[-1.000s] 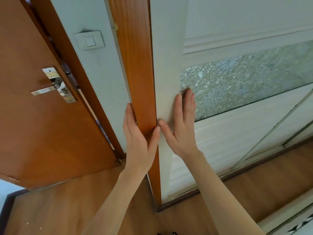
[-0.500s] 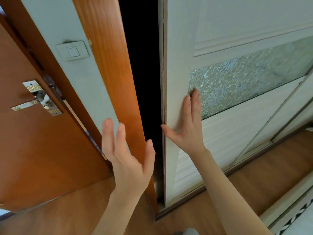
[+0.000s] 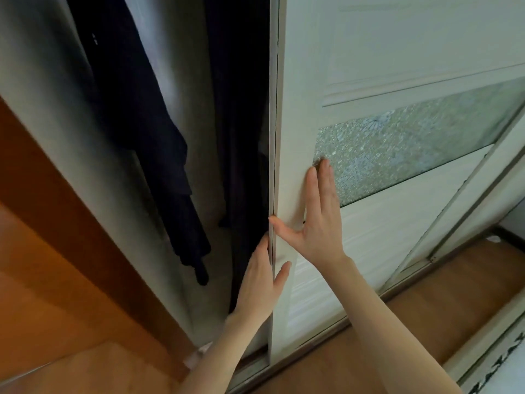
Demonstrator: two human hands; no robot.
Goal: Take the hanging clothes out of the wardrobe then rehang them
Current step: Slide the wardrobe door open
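The wardrobe's white sliding door [image 3: 369, 52], with a frosted patterned glass strip, stands partly slid to the right. In the dark opening hang dark navy clothes [image 3: 159, 155] beside a pale garment [image 3: 181, 81]; their hangers are out of view. My right hand [image 3: 315, 220] presses flat on the door face, fingers straight, thumb at the door's left edge. My left hand [image 3: 260, 282] lies on that same edge lower down, fingers straight behind the edge and thumb on the front.
The wardrobe's orange-brown wooden side panel [image 3: 56, 223] runs down the left. A second sliding door [image 3: 483, 194] sits behind at the right. Wooden floor [image 3: 426, 322] lies below, with a white patterned furniture edge [image 3: 497, 351] at the bottom right.
The sliding door has moved right and the opening has widened, showing hanging clothes. My left hand left the wooden side panel and now lies on the door's edge. The view shifted right.
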